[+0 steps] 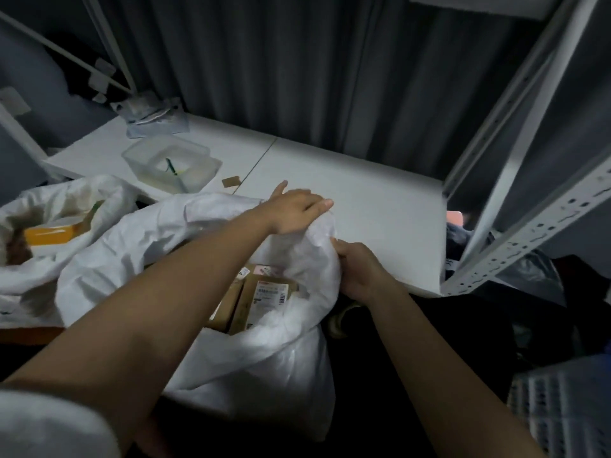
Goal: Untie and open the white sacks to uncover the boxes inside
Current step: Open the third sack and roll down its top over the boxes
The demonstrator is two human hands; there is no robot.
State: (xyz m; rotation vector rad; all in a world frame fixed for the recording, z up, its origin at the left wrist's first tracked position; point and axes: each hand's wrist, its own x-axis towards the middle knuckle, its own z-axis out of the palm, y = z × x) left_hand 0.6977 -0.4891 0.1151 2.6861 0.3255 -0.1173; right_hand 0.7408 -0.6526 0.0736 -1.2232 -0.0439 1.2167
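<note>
Hands are working on the near white sack (264, 352), the one sitting right under the arms. The left hand (291, 211) is reaching across to the far rim of the sack mouth, and its fingers (317, 204) are curling over the top of the cloth and pinching a bunched fold. The right hand (358, 269) is gripping the same rim just below those fingers, with its fingers wrapped tight into the cloth so only the knuckles are showing.

Brown boxes (261, 294) with white labels are peeking out of the mouth, just below and to the left of both sets of fingers. A second sack (49, 259) is lying well off to the left of the fingers, already open, with a yellow box (49, 235) showing inside. A clear tub (172, 165) is sitting on the white table (363, 200) beyond the fingers.

Things could go wrong from here, I think. Both hands are holding one side only, so a hard pull could be tipping the whole sack toward the table and spilling the boxes. The thin cloth could be tearing where the fingers are bunching it. The loose side nearest the body could be flopping back over the boxes and hiding them again.
</note>
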